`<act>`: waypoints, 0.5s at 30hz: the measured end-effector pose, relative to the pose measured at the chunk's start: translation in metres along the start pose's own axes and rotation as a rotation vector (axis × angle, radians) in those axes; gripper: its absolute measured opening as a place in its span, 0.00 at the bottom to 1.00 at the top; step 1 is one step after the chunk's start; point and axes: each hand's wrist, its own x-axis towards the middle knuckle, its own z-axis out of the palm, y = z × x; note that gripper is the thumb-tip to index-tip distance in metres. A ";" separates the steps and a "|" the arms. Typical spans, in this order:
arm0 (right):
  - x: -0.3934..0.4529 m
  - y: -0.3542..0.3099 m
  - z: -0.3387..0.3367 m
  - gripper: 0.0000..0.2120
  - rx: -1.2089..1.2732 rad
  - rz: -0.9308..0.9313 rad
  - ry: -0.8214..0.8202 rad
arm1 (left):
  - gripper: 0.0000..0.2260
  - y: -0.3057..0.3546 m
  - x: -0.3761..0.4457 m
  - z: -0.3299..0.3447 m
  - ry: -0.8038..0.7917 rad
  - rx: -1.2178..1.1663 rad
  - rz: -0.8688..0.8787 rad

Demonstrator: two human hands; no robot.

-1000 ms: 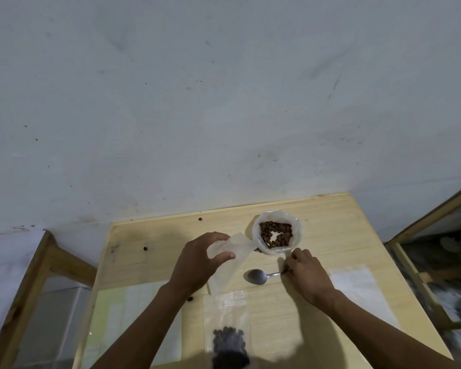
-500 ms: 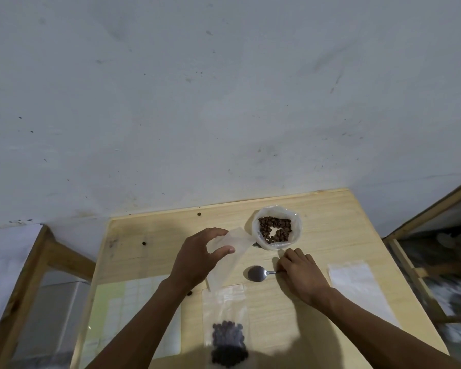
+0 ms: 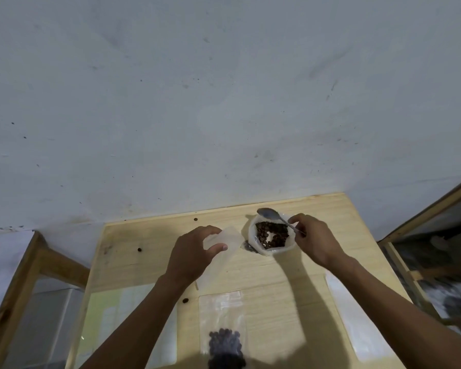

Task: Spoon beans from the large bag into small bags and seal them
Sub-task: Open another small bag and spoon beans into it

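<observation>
On the desk (image 3: pixel 149 265), the large bag (image 3: pixel 270 234) sits at your 12 o'clock, the spoon (image 3: pixel 273 217) over its far rim. An empty small bag (image 3: pixel 221 251) lies at its 9 o'clock; a filled bag (image 3: pixel 224 331) lies nearest you, at 6 o'clock.

No writing, label, brand, number or sign could be read anywhere; the pale sheets (image 3: pixel 133 323) at seven o'clock were too blurred.
</observation>
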 end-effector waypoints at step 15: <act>-0.011 0.002 0.033 0.13 0.625 0.295 0.409 | 0.16 0.010 0.033 0.053 -0.125 0.384 0.120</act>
